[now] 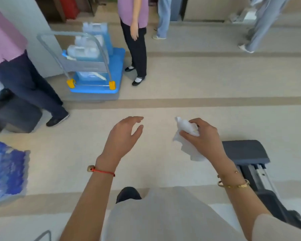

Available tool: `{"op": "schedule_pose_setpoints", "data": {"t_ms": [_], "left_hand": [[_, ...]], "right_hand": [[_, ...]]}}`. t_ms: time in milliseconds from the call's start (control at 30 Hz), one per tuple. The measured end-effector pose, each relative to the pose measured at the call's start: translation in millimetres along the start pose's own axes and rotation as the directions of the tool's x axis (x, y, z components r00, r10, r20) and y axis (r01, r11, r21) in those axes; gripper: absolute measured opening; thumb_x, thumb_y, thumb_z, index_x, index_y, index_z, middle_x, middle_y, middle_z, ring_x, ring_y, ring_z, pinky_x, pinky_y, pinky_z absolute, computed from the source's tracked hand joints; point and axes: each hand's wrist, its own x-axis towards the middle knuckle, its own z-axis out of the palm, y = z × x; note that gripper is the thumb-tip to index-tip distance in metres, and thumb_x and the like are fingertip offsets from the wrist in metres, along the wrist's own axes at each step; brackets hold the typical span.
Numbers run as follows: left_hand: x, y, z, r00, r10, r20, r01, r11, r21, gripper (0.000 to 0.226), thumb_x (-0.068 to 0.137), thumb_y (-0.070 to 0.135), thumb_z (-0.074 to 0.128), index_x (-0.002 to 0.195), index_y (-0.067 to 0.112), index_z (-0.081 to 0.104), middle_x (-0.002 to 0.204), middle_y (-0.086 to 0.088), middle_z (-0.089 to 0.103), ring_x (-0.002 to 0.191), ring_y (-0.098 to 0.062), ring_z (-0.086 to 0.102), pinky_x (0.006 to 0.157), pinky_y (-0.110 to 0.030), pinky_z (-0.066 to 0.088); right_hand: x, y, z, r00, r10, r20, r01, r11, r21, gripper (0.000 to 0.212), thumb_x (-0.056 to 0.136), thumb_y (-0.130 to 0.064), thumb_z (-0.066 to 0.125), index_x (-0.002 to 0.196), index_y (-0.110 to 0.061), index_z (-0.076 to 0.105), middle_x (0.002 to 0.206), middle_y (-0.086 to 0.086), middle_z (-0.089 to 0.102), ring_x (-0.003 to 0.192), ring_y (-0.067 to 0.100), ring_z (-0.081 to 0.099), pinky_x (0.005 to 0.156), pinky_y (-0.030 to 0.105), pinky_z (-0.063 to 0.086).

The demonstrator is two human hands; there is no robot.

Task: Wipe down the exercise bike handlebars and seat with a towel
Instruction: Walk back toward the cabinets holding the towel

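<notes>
My right hand (203, 136) grips a crumpled white towel (188, 140) in front of me, above the beige floor. To its left my left hand (125, 134) hovers with relaxed, slightly curved fingers and holds nothing. A dark grey padded part of an exercise machine (245, 151) with a metal rail sits low at the right, just beyond my right wrist. No handlebars or bike seat are plainly visible.
A blue trolley (94, 70) loaded with blue containers stands at the back left. Three people stand around: one at the far left (19, 79), one behind the trolley (137, 44), others at the back right. A blue bag (7, 169) lies at the left edge.
</notes>
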Motion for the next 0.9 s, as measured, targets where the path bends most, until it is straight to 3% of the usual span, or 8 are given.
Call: {"op": "schedule_pose_setpoints", "data": {"t_ms": [200, 300, 467, 633, 800, 900], "left_hand": [[101, 43, 50, 0.979, 0.133, 0.155, -0.135, 0.991, 0.002, 0.030, 0.096, 0.030, 0.055, 0.125, 0.026, 0.061, 0.119, 0.011, 0.064, 0.107, -0.012, 0.059, 0.091, -0.028, 0.046], [154, 60, 77, 0.960, 0.178, 0.216, -0.179, 0.984, -0.013, 0.031, 0.096, 0.031, 0.054, 0.126, 0.026, 0.060, 0.119, 0.011, 0.064, 0.109, -0.012, 0.058, 0.092, -0.033, 0.048], [267, 82, 128, 0.932, 0.243, 0.268, -0.246, 0.969, -0.025, 0.031, 0.096, 0.030, 0.054, 0.125, 0.024, 0.061, 0.120, 0.009, 0.064, 0.110, -0.013, 0.058, 0.091, -0.029, 0.046], [401, 118, 171, 0.921, 0.295, 0.255, -0.298, 0.954, -0.028, 0.031, 0.096, 0.031, 0.052, 0.125, 0.025, 0.060, 0.120, 0.009, 0.063, 0.111, -0.011, 0.058, 0.089, -0.031, 0.048], [526, 163, 207, 0.906, 0.335, 0.260, -0.338, 0.941, -0.032, 0.031, 0.096, 0.032, 0.052, 0.125, 0.024, 0.060, 0.119, 0.007, 0.064, 0.110, -0.014, 0.059, 0.092, -0.036, 0.049], [591, 185, 228, 0.901, 0.341, 0.267, -0.347, 0.938, -0.028, 0.031, 0.096, 0.033, 0.052, 0.125, 0.024, 0.060, 0.120, 0.008, 0.064, 0.110, -0.014, 0.059, 0.093, -0.036, 0.049]], "right_hand": [[48, 50, -51, 0.965, 0.202, -0.168, -0.199, 0.979, 0.037, 0.030, 0.080, -0.041, 0.070, 0.101, -0.021, 0.062, 0.091, -0.007, 0.065, 0.084, 0.014, 0.060, 0.065, 0.025, 0.045], [80, 75, -65, 0.936, 0.279, -0.214, -0.270, 0.960, 0.069, 0.028, 0.079, -0.041, 0.070, 0.099, -0.023, 0.061, 0.089, -0.009, 0.065, 0.083, 0.010, 0.061, 0.065, 0.018, 0.045], [171, 121, -88, 0.922, 0.277, -0.270, -0.273, 0.960, 0.053, 0.039, 0.077, -0.040, 0.076, 0.106, -0.019, 0.062, 0.093, -0.006, 0.066, 0.086, 0.014, 0.059, 0.065, 0.020, 0.039], [295, 149, -141, 0.912, 0.289, -0.290, -0.283, 0.957, 0.064, 0.039, 0.075, -0.040, 0.077, 0.105, -0.020, 0.062, 0.091, -0.008, 0.064, 0.084, 0.011, 0.056, 0.061, 0.010, 0.037], [410, 179, -194, 0.900, 0.286, -0.330, -0.275, 0.958, 0.083, 0.042, 0.074, -0.042, 0.078, 0.108, -0.021, 0.062, 0.099, -0.005, 0.066, 0.094, 0.014, 0.060, 0.078, 0.029, 0.049], [470, 200, -221, 0.893, 0.301, -0.334, -0.285, 0.954, 0.098, 0.043, 0.074, -0.041, 0.078, 0.107, -0.020, 0.062, 0.099, -0.004, 0.066, 0.093, 0.015, 0.061, 0.080, 0.033, 0.051]]}}
